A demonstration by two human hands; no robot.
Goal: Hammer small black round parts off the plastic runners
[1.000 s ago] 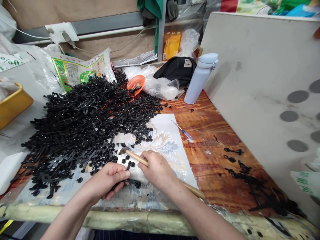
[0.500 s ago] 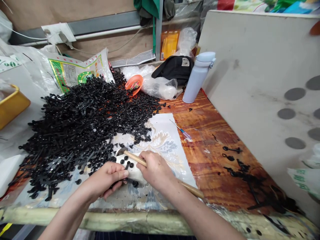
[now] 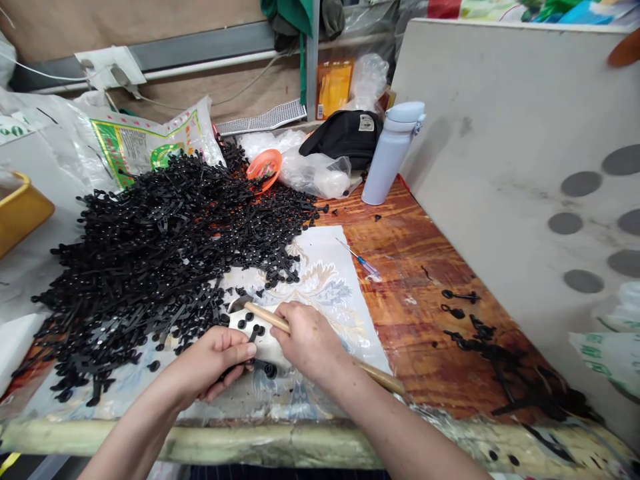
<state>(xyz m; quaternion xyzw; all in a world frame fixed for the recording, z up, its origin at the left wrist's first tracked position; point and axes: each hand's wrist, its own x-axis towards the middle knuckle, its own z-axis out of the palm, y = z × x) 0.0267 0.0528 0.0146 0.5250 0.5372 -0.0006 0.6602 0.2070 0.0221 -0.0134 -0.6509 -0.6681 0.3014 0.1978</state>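
Note:
My right hand is wrapped round the wooden handle of a hammer, whose metal head lies at the left, beside the pile. Between thumb and fingers my left hand pinches a small black part. Under both hands is a pale block with several round black pieces on it. Another black piece shows just right of my left fingertips. A large heap of black parts spreads over the left and middle of the table.
A screwdriver lies on the patterned sheet's right edge. Behind stand a pale blue bottle, a black bag and an orange dish. More black parts lie at right, beside a grey board. A yellow bin is at left.
The whole view has shifted slightly, so the scene sits a little further left. My hands hold nearly the same pose, with the hammer and black part still in them.

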